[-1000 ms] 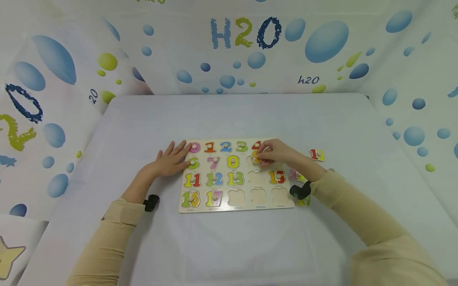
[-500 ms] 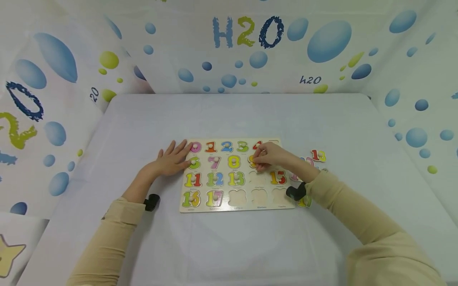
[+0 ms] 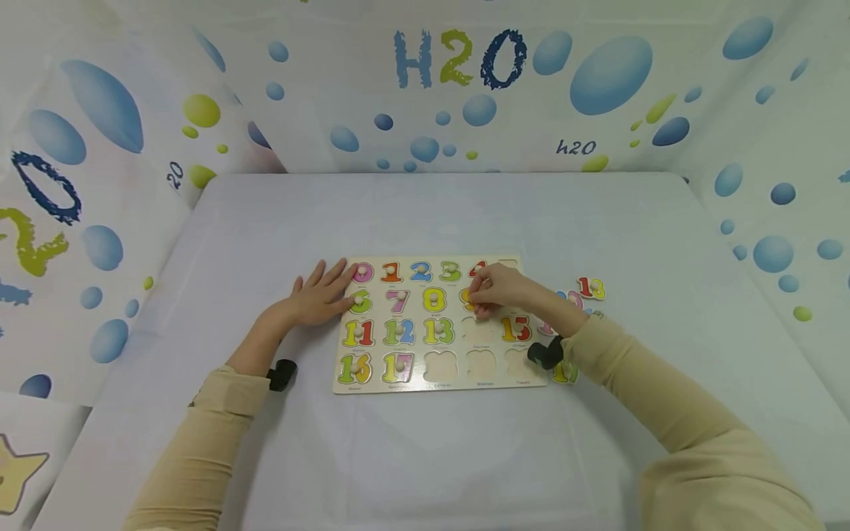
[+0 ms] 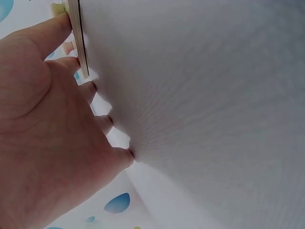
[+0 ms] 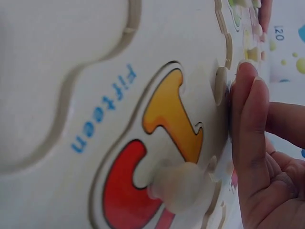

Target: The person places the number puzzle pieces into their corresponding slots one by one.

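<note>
Pinching 9 piece (image 3: pixel 466 298), right hand (image 3: pixel 501 287) over recessed number board (image 3: pixel 376 369), left hand (image 3: pixel 316 301) spread at its edge, 17 piece (image 3: pixel 399 368) seated

Pale natural wood for the puzzle board (image 3: pixel 372 389), with its word "Fifteen" (image 5: pixel 104 109) lettered in blue. The numerals: pink 0 (image 3: pixel 362 272), orange-red 1 (image 3: pixel 392 272), blue 2 (image 3: pixel 421 271), green 3 (image 3: pixel 450 271), red 4 (image 3: pixel 476 268), green 6 (image 3: pixel 360 302), mauve 7 (image 3: pixel 397 301), yellow 8 (image 3: pixel 434 300), yellow-orange 9 (image 3: pixel 466 299). Two-toned are 11 (image 3: pixel 358 334), yellow and red; 13 (image 3: pixel 438 331), yellow and green; 15 (image 3: pixel 516 329), orange and red; 16 (image 3: pixel 355 369), green and orange. The knob (image 5: pixel 177 186) is cream. White tabletop (image 3: pixel 425 457); tan sleeves (image 3: pixel 199 442); black wrist cameras (image 3: pixel 282 375). The white backdrop (image 3: pixel 305 81) carries blue and lime droplets, plus "H2O" (image 3: pixel 460 59) in light blue, lime and navy. A yellow star (image 3: pixel 20 472) is outlined in brownish grey.
</note>
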Tool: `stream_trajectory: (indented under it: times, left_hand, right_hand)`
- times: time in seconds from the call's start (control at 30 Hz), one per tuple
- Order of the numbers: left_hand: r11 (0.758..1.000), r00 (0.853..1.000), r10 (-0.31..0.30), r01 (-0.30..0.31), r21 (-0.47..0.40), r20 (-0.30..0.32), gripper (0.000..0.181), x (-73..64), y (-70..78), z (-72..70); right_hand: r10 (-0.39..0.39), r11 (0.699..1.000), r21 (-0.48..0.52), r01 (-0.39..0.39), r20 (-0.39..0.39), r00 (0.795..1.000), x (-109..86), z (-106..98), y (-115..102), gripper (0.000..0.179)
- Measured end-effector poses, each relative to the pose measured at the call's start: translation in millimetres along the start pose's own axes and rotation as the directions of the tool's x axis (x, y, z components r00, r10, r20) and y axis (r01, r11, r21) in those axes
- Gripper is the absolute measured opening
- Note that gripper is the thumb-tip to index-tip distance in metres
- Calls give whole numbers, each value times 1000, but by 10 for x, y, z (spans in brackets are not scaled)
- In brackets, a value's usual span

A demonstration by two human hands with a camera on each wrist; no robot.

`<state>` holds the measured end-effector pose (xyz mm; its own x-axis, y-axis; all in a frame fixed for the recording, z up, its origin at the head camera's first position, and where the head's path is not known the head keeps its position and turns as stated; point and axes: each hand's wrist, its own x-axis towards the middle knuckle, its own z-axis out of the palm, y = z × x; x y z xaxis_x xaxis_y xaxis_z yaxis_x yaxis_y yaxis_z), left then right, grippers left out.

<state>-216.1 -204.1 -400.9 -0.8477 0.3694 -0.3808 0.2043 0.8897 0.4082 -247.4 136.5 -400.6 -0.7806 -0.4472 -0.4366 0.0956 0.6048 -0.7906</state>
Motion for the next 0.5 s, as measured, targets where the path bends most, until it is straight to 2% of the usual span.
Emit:
stream_trajectory:
  times: [0.17, 0.33, 0.43, 0.5]
  left_hand:
    - [1000, 1000, 0, 0, -2, 3, 68, 18, -2, 12]
    - [1000, 1000, -4, 4, 15, -5, 67, -3, -4, 18]
    - [1000, 1000, 1, -1, 15, -14, 68, -10, 7, 12]
    - [1000, 1000, 6, -6, 14, -18, 68, -10, 22, 7]
  right_hand:
    - [8, 1000, 4, -8, 7, 1000, -23, -1, -10, 12]
    - [-73, 995, 78, 69, 43, 996, -78, -41, 43, 22]
    - [-119, 988, 101, 116, 18, 993, -187, -143, 85, 28]
    - [-143, 987, 68, 144, -24, 989, -294, -253, 128, 29]
